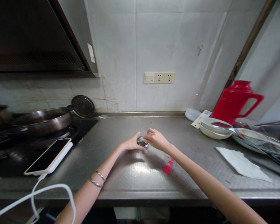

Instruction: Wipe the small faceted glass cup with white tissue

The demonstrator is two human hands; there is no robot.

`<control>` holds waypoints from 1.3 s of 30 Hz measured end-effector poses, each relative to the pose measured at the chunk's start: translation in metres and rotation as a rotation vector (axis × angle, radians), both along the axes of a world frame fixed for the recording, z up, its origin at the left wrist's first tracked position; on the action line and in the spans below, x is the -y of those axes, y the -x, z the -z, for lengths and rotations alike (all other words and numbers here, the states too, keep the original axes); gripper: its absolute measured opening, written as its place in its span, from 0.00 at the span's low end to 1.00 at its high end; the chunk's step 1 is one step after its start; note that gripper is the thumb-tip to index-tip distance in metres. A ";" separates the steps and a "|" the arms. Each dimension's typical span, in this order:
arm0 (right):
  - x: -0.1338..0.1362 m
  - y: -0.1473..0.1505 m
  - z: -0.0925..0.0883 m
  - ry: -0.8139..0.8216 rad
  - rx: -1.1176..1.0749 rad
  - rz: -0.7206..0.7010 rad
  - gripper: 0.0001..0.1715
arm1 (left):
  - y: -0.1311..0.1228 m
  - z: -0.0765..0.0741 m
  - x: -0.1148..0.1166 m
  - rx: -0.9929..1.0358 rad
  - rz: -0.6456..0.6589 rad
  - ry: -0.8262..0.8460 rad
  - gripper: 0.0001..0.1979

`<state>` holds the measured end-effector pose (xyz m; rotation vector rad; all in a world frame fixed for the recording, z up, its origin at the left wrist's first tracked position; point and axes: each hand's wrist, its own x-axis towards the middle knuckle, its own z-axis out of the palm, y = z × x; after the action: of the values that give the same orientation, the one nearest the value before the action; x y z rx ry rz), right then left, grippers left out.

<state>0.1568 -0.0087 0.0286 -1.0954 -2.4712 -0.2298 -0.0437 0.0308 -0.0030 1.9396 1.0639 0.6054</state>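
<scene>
Both my hands meet over the middle of the steel counter (135, 174). My left hand (132, 145) is curled round a small shiny metal object (142, 142), perhaps a little cup or lid, which I cannot make out clearly. My right hand (156, 139) pinches the same object from the right, fingers closed on its top edge. Two thin bracelets (97, 179) sit on my left wrist. A small red piece (168, 165) lies on the counter beneath my right forearm.
A phone (49, 156) with a white cable lies at the hob's edge. A dark wok (45, 119) sits on the hob at left. At right are stacked white bowls (215, 127), a red jug (235, 101), plates with utensils and a white paper (241, 163).
</scene>
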 end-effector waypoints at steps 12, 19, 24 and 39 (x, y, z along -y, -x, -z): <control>0.002 0.003 -0.015 0.164 0.284 -0.090 0.12 | -0.004 0.023 -0.004 0.005 0.049 -0.067 0.45; -0.003 0.001 -0.015 0.077 0.446 -0.195 0.17 | -0.003 0.024 -0.004 0.020 0.052 -0.074 0.39; -0.009 0.000 -0.017 0.031 0.534 -0.204 0.17 | -0.003 0.024 -0.005 -0.012 0.033 -0.095 0.40; 0.000 0.014 -0.017 0.162 0.469 -0.068 0.14 | -0.002 0.027 -0.007 0.004 0.029 -0.078 0.40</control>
<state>0.1426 -0.0084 0.0456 -1.1213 -2.9826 -0.2991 -0.0421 0.0375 -0.0297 2.0168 1.0223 0.6428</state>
